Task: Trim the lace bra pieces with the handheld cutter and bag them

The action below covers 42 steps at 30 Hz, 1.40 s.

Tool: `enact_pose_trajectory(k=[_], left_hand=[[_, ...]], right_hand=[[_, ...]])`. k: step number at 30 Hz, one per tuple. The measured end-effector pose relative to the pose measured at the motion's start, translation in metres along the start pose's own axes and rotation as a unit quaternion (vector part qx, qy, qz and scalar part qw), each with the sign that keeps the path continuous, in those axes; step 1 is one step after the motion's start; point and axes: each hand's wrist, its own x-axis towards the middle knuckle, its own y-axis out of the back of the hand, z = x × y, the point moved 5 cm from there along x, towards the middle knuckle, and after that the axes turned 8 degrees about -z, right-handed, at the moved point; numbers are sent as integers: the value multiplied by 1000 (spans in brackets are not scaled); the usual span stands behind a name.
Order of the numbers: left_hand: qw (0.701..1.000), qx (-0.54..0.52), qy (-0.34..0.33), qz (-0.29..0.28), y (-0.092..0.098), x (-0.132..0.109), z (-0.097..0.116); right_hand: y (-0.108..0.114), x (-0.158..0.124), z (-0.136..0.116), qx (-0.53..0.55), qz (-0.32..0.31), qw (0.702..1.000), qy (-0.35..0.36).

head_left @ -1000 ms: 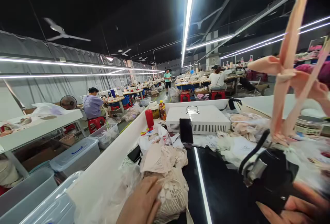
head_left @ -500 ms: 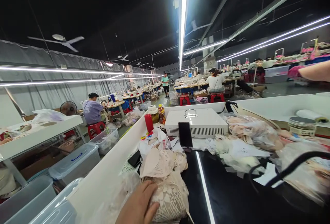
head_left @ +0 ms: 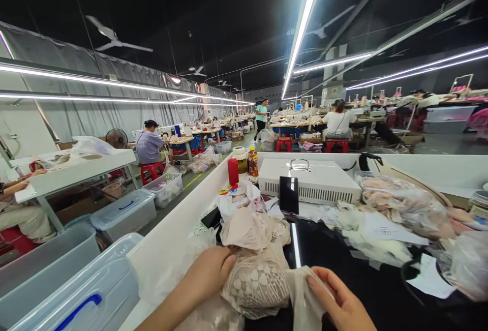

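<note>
Closest in, the left hand (head_left: 208,276) lies flat on a stack of lace pieces (head_left: 256,282), fingers together and pressing, which I'd guess keeps the stack from sliding on the glossy black table (head_left: 343,265). The right hand (head_left: 339,303) pinches a pale fabric piece (head_left: 303,293) between thumb and fingers, just beside the stack. Further back a phone (head_left: 288,194) leans on a white metal box (head_left: 308,181), probably propped for viewing. Beyond, people sit sewing.

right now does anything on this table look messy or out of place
Nothing looks damaged or spilled. The black table is cluttered, though: lace pieces heaped loosely under the left hand, paper scraps scattered about, and a phone propped against the white box.
</note>
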Motion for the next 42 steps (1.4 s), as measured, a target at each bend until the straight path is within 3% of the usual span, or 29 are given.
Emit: enact_pose_trajectory(k=[6,10,14,20,24,28,30,33,36,42], left_hand=[[998,-28,-17,-45,-8,17,-1],[996,-56,-35,-59,-10,19,1],[995,-72,-47,-54,-11,14,2],[996,-71,-40,-43,-11,10,5],[996,-68,-40,-51,-9,8,8],[996,-67,-44,-47,-10,6,9],[996,-68,-43,-49,-11,6,9],[995,-70,-36,-55,-13,6,9],[995,-73,-29,-59,-15,6,7],[994,-87,-29,-64,-17,4,3]], right_hand=[[-12,40,12,-47,11,998,-29],[-20,51,10,-67,3,998,-5],[-13,39,9,-83,-3,996,17],[-9,6,13,5,-42,999,-32],[-14,2,-21,63,-67,994,-51],[-33,10,-80,119,-173,978,-17],[-43,17,-100,118,-191,975,-3],[-55,30,-111,127,-184,975,19],[-56,43,-105,120,-158,980,34],[-10,56,-63,18,-3,999,40]])
